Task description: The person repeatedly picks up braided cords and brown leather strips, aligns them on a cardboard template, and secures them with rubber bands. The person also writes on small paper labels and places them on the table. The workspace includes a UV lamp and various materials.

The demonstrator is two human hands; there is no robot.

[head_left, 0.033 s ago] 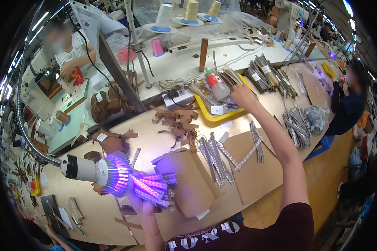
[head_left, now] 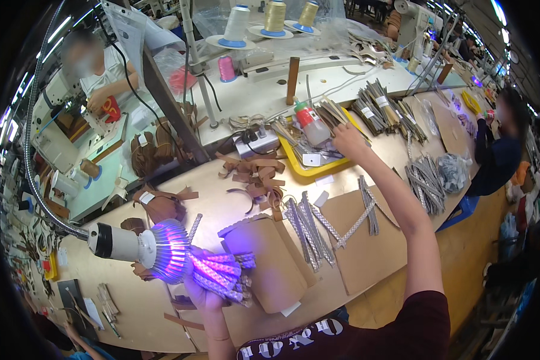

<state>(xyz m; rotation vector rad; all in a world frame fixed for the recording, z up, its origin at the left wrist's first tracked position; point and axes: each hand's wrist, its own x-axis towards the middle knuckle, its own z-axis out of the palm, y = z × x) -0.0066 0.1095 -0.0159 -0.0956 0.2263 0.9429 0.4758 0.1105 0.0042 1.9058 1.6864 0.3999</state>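
Note:
My left hand (head_left: 205,295) is closed around a bunch of braided grey straps (head_left: 225,273), fanned out in the violet glow of a finned lamp (head_left: 165,249). The lamp head overlaps part of the bunch. My right hand (head_left: 350,143) reaches to the right end of a yellow tray (head_left: 311,170), over thin brown and grey strips (head_left: 331,114). Its fingertips point down among those strips, and whether they grip any is hidden. Beside that hand in the tray leans a clear bottle (head_left: 313,127) with a red label and green cap.
Braided straps (head_left: 309,234) lie on the table beside a brown sheet (head_left: 366,264). A curved brown panel (head_left: 264,264) is right of the left hand. Brown leather scraps (head_left: 252,174) and strip bundles (head_left: 384,105) lie farther back. A co-worker (head_left: 105,72) sits at a sewing machine, far left.

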